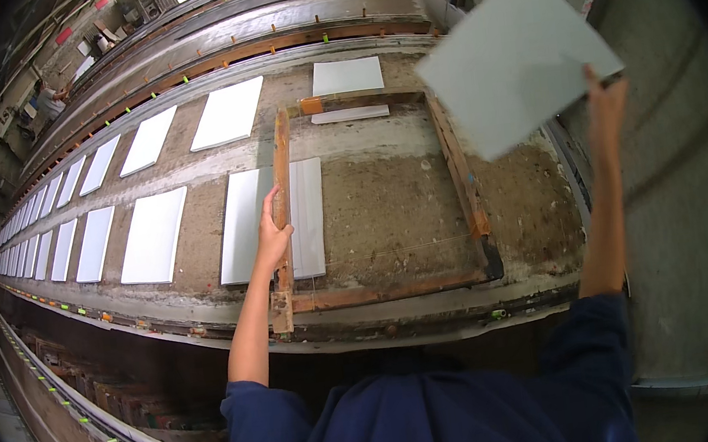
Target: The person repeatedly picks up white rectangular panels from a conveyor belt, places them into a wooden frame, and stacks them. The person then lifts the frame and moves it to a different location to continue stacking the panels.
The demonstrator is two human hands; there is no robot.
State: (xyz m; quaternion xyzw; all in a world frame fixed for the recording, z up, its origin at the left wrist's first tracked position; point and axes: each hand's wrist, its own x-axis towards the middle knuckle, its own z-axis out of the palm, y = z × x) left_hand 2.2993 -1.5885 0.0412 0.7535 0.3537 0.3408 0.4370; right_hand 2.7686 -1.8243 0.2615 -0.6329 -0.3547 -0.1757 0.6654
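A: Clock centred on the person (464,422): where are things sitting?

B: A white panel (519,62) is hanging in the air at one o'clock. The frame (380,292) is spanning the tabletop (536,209) at twelve; other panels (155,235) are lying in rows toward ten. Whether the frame is touching down everywhere: cannot tell.

A: Fingers?

B: Left hand (272,241): fingers grasping the left rail (279,155). Right hand (607,100): fingers grasping the panel's right corner.

A: Good handling?

B: Judgement: working best when the left is steadying the rail without twisting, the right carrying the panel clear of the frame. The one-corner grip is probably inviting swing.
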